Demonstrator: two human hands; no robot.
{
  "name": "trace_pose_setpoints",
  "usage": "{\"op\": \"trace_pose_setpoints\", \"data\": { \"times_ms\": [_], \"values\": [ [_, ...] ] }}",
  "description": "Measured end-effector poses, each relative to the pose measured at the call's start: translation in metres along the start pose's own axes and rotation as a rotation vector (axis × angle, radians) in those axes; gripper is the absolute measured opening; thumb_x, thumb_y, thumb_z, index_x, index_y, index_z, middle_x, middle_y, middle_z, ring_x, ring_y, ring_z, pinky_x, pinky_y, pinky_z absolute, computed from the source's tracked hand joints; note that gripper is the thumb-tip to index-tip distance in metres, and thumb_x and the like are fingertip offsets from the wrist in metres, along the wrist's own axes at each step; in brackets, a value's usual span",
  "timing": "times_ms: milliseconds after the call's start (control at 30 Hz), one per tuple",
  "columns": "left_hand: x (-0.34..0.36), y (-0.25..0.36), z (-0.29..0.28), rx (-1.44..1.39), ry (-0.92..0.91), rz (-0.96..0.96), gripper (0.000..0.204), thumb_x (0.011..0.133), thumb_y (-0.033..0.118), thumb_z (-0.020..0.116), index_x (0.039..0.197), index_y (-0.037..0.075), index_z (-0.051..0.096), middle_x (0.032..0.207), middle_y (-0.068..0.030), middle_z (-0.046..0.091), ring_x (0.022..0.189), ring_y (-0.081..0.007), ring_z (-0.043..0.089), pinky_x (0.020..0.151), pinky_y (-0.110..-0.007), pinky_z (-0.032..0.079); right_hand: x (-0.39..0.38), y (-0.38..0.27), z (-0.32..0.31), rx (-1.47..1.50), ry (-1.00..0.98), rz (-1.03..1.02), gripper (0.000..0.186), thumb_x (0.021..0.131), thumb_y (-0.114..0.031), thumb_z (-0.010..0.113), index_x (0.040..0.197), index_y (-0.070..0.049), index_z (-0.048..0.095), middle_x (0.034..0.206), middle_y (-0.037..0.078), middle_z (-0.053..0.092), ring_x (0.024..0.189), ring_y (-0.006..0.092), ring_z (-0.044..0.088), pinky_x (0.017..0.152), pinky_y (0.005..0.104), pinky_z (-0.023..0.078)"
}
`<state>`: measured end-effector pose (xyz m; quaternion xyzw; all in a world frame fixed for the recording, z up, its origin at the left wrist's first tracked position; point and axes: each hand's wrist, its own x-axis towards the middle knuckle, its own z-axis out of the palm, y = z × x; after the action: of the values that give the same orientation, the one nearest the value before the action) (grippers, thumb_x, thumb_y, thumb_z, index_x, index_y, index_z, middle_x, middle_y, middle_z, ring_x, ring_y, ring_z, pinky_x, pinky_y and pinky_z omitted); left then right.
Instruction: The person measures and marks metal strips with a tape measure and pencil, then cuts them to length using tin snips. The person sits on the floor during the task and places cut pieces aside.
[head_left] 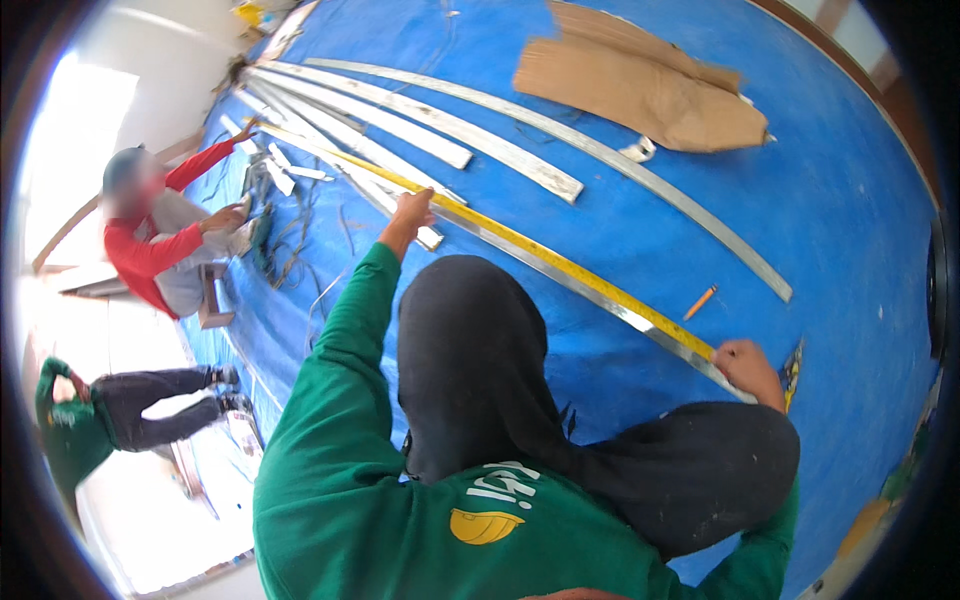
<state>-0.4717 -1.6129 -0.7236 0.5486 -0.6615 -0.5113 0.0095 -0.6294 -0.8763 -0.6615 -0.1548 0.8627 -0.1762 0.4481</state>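
Note:
A yellow tape measure blade [560,260] runs diagonally along a long silver metal strip [540,257] on the blue floor sheet. My left hand [410,215] is closed on the tape, with the arm stretched forward. My right hand [750,375] is closed on the tape and strip at the right, beside my bent knee. A yellow-and-black object [793,375], too small to make out, lies just past it. An orange pencil-like tool [700,302] lies near the strip. A co-worker in red [150,255] reaches to the tape's far end at upper left.
Several long pale strips [460,130] fan across the blue sheet [850,250]. A torn cardboard piece [640,90] lies at the back right. Loose cords [290,260] and short offcuts [280,175] are at the left, where another person in green [75,440] stands.

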Motion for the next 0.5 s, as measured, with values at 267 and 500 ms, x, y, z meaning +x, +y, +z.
{"op": "trace_pose_setpoints", "data": {
  "times_ms": [267, 500],
  "values": [
    [-0.139, 0.126, 0.131, 0.63, -0.787, 0.973, 0.032, 0.106, 0.015, 0.067, 0.136, 0.005, 0.068, 0.12, -0.0161, 0.072, 0.106, -0.0248, 0.072, 0.097, -0.039, 0.057, 0.024, 0.033, 0.032, -0.081, 0.227, -0.053, 0.04, 0.096, -0.044, 0.067, 0.108, -0.006, 0.071, 0.107, 0.023, 0.074, 0.1, 0.0464, 0.07, 0.085, 0.0577, 0.055],
    [-0.278, 0.089, 0.344, 0.94, -1.196, 1.491, 0.033, 0.104, 0.023, 0.066, 0.129, 0.004, 0.073, 0.124, -0.0216, 0.072, 0.109, -0.0423, 0.069, 0.103, -0.053, 0.054, 0.002, 0.012, 0.036, -0.014, 0.284, 0.06, 0.039, 0.094, -0.042, 0.069, 0.107, -0.006, 0.068, 0.102, 0.021, 0.074, 0.104, 0.0437, 0.07, 0.087, 0.0571, 0.055]
  ]
}}
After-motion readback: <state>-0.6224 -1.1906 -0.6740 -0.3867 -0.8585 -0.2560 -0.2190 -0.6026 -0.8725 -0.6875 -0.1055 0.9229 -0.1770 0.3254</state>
